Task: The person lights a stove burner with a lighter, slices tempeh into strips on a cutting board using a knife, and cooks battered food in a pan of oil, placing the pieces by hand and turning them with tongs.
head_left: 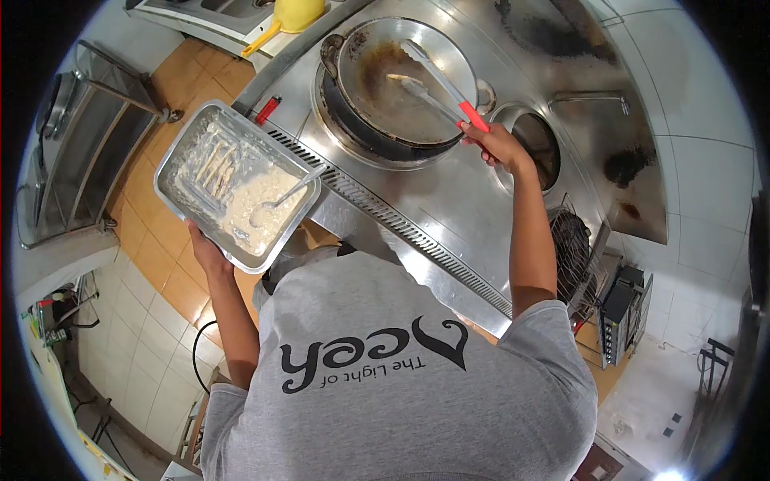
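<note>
My left hand (208,252) grips the lower edge of a rectangular metal tray (172,148). In the tray lie pale batter (257,204), several battered strips (215,170) and a metal spoon (287,198). My right hand (496,146) is closed round the red handles of metal tongs (437,76). The tongs reach into a wide wok (377,40) on the stove, and a battered piece (405,78) is at their tips. Whether the tips pinch it is too small to tell.
A red lighter-like object (268,110) lies on the steel counter (385,188). A yellow dipper (297,14) is at the top. Right of the wok are a round opening (536,148), a faucet (589,98) and a wire rack (571,252). Metal shelving (96,132) stands at the left.
</note>
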The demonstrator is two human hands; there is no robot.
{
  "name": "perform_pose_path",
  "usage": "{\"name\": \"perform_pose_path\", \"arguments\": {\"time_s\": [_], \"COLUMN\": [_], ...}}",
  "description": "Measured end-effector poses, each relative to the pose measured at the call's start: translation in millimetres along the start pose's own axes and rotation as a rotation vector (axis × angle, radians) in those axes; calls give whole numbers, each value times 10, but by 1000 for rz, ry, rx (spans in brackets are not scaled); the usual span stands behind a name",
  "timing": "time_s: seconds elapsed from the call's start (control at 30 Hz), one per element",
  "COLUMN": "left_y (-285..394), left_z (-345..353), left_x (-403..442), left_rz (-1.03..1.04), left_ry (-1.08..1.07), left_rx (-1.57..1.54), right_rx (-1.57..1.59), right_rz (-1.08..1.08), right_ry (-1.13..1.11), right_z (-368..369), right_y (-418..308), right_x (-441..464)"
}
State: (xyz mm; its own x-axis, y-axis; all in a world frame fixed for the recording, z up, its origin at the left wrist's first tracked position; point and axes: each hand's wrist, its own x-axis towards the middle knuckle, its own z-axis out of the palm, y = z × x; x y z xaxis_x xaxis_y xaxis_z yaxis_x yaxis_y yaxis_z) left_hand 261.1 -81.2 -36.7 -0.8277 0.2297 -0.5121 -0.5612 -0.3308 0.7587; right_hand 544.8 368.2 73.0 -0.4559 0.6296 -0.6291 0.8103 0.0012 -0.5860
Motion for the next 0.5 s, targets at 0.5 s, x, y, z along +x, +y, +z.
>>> {"name": "perform_pose_path", "arguments": {"time_s": [0.5], "left_y": [-22], "left_z": [-30], "left_x": [29], "left_rz": [-10], "left_ry": [12], "left_rx": [4], "right_rx": [237], "right_rz": [94], "right_ry": [-50], "right_z": [-49], "right_y": [-26], "right_x": [213]}}
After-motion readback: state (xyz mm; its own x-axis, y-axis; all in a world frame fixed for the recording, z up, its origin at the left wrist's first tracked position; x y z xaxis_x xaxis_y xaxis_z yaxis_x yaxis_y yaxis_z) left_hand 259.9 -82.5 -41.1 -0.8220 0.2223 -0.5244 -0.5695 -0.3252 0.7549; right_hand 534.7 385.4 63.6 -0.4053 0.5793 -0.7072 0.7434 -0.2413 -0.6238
